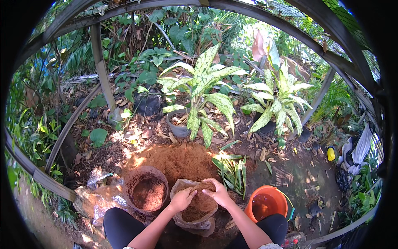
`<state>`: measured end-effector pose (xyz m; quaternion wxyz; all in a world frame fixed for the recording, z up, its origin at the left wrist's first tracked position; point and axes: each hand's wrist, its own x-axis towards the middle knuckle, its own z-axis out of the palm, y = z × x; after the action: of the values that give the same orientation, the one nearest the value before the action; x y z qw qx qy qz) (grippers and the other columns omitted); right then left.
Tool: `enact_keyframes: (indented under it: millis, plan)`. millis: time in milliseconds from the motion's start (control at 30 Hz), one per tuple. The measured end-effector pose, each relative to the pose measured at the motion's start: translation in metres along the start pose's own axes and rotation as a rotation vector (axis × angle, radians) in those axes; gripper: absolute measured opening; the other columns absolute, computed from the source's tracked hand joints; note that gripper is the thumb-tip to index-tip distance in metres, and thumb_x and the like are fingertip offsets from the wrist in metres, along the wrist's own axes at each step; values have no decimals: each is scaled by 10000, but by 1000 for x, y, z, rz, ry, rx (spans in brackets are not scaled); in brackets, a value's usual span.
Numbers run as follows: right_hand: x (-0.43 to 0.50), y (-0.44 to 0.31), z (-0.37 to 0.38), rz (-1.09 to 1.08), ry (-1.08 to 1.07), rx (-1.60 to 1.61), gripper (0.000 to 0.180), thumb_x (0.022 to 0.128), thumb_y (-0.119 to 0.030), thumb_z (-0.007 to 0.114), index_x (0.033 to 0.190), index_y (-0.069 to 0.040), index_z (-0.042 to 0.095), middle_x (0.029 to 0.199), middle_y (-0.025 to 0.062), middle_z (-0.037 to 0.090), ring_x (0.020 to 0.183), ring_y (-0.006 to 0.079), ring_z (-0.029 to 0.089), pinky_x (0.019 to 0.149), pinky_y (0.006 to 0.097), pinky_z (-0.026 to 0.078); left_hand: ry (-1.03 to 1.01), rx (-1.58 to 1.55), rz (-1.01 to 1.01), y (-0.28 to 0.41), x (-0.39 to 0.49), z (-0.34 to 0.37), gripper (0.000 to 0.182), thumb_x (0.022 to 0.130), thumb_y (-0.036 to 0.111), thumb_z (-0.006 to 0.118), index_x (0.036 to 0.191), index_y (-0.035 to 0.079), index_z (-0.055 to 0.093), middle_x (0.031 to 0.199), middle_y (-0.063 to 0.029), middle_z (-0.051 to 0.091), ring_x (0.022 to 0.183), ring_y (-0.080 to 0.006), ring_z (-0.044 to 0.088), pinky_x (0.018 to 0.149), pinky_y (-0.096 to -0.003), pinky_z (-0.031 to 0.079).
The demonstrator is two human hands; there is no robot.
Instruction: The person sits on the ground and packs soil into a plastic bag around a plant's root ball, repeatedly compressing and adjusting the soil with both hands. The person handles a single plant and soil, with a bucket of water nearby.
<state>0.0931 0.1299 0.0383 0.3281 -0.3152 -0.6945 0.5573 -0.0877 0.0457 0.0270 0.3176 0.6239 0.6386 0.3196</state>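
Note:
A tuft of brown coir fibre (205,187) is held between my two hands over a clear plastic bag (207,224). My left hand (182,199) pinches the tuft's left side, and my right hand (216,193) grips it from the right with the thumb in front. More loose fibre (196,211) fills the open bag below. Left of the bag is a round pot (128,186), dusty inside, with reddish-brown soil mix (151,196) at its bottom. An orange bucket (248,211) of brownish water (264,205) stands by my right knee.
Beyond the bag lie a mound of reddish coir dust (180,160) and cut snake plant leaves (234,174). Two variegated dieffenbachias (199,93) stand in pots farther back. Crumpled plastic (108,202) lies at left. A curved frame (104,81) surrounds the spot.

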Motion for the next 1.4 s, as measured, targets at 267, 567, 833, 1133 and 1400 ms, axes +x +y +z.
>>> enact_keyframes:
  millis: [267, 567, 833, 1133, 1400]
  plan:
    - [4, 12, 5, 158, 159, 193, 266, 861, -75, 669, 1084, 45, 587, 968, 83, 669, 906, 110, 591, 832, 274, 465, -7, -45, 50, 5, -3, 5, 419, 969, 379, 429, 1208, 50, 528, 1025, -269, 621, 999, -431, 574, 864, -479, 452]
    - [-4, -25, -4, -23, -144, -326, 299, 835, -103, 699, 1097, -2, 599, 1005, 115, 669, 945, 142, 615, 865, 297, 467, -81, 208, -56, 14, -6, -11, 395, 975, 375, 421, 1186, 66, 547, 981, -255, 628, 955, -419, 590, 838, -484, 457]
    - [-7, -13, -4, 114, -88, -560, 201, 878, -97, 613, 1045, 16, 616, 924, 174, 680, 808, 209, 653, 759, 321, 485, 153, -43, 200, 17, -8, -22, 522, 891, 277, 596, 1314, 17, 435, 1275, -207, 527, 1213, -351, 479, 1032, -399, 366]
    - [-10, -20, 2, 146, 62, -360, 132, 902, -76, 595, 1004, 2, 624, 868, 116, 675, 779, 135, 600, 747, 282, 476, -16, 26, 80, 13, -6, 10, 313, 947, 242, 490, 1143, 0, 523, 1009, -274, 610, 982, -431, 573, 836, -464, 462]
    - [-11, -29, -10, -147, -289, -520, 634, 731, -196, 770, 1285, -79, 485, 1295, 171, 514, 1177, 329, 513, 1017, 395, 402, 14, 260, 178, 14, -9, 1, 276, 903, 186, 519, 1111, 10, 563, 968, -247, 632, 899, -418, 605, 775, -469, 489]
